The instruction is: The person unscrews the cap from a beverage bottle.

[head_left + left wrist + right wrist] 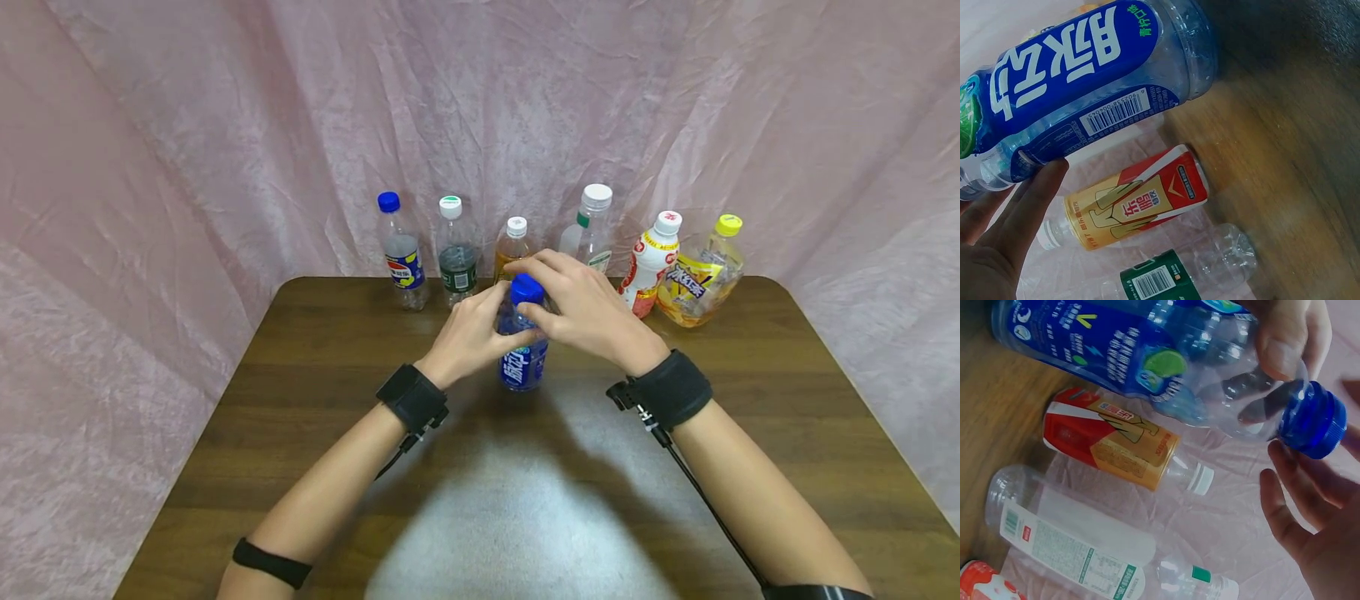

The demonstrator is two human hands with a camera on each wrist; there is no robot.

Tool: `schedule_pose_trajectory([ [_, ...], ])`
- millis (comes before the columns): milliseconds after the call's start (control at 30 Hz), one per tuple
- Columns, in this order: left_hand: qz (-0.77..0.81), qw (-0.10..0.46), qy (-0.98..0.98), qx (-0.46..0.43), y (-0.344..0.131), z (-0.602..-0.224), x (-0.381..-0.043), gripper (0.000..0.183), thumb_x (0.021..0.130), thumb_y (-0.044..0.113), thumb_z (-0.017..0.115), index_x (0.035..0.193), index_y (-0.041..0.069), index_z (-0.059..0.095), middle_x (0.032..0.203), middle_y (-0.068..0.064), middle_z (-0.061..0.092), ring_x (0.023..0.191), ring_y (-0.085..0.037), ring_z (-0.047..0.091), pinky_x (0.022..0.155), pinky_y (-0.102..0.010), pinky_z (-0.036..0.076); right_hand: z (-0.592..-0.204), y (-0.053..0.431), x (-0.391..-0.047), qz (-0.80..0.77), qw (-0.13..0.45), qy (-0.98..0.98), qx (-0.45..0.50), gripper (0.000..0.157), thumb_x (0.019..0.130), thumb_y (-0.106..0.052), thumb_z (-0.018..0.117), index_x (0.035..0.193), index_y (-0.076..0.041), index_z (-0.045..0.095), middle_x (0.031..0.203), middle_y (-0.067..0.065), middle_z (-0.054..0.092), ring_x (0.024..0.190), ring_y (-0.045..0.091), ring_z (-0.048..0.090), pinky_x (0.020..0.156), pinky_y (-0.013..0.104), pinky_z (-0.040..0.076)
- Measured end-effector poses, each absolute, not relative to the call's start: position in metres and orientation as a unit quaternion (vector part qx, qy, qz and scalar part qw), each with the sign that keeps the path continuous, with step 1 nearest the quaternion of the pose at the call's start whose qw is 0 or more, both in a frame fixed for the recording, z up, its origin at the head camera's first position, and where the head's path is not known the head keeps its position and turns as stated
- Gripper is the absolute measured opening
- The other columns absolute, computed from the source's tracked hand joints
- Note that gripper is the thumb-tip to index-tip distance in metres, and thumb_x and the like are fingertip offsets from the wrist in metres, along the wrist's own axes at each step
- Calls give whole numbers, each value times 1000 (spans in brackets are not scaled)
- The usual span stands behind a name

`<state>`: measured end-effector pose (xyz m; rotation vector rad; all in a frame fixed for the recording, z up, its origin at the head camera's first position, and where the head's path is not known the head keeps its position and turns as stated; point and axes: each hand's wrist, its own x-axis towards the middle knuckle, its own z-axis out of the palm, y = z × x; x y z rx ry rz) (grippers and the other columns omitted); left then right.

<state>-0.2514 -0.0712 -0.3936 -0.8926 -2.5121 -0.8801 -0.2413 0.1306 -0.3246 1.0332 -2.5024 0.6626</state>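
Observation:
A clear plastic bottle (522,367) with a blue label and a blue cap (527,289) stands upright on the table. My left hand (468,332) grips it at the shoulder, with the thumb (1282,356) on one side and fingers showing through the plastic. Over the top, my right hand (581,308) curves its fingers round the cap. In the right wrist view the blue cap (1316,422) sits at the bottle's neck, between the right fingers (1304,487) and a blurred thumb at the frame's edge. Whether that thumb touches the cap is hard to see.
Along the table's back edge stand a blue-capped bottle (402,258), a green-label bottle (458,258), an orange-label bottle (1138,200), a tall clear bottle (1079,531), a white-and-red bottle (651,265) and a yellow-capped bottle (701,279). A pink curtain (480,100) hangs behind.

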Motion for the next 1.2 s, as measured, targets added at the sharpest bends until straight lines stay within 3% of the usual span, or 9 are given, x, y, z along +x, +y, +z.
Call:
schedule_pose_trajectory([
  [167,-313,172,-877,-321,-70,-392,-251,59,85,50,83,124,12,60,102,-1,70,84,-14,62,75,-32,56,-327,128,-241,262,201,-889,316,53,92,-48,75,127,-11,64,116,9,64,93,25,66,77,39,58],
  [333,-322,172,-873,-322,-68,-391,-252,55,84,50,84,120,14,62,103,1,70,83,-12,60,72,-29,53,-328,124,-242,278,245,-884,285,48,85,-45,84,102,-5,65,85,8,60,72,22,59,60,32,50],
  [467,-318,170,-878,-316,-68,-392,-252,57,83,51,84,118,14,60,95,2,66,78,-13,58,67,-26,49,-328,123,-242,273,261,-881,284,42,84,-41,86,94,-5,65,78,5,57,66,20,55,56,30,45],
  [667,-309,167,-881,-316,-68,-392,-252,61,84,53,83,123,12,58,94,1,65,78,-13,57,67,-28,50,-327,124,-242,277,253,-877,301,35,85,-34,84,96,-5,69,84,7,63,69,20,59,60,32,50],
  [967,-307,160,-883,-316,-68,-394,-250,63,85,50,83,128,11,57,102,-2,70,86,-16,66,78,-33,59,-328,129,-244,284,233,-863,347,30,83,-25,79,105,-5,75,100,10,71,89,25,66,73,40,57],
  [1200,-307,162,-885,-310,-69,-394,-250,63,86,51,82,126,10,57,94,-1,64,80,-15,59,69,-29,51,-327,128,-244,315,194,-855,364,36,84,-20,74,117,-6,73,115,10,70,105,26,65,86,43,57],
])
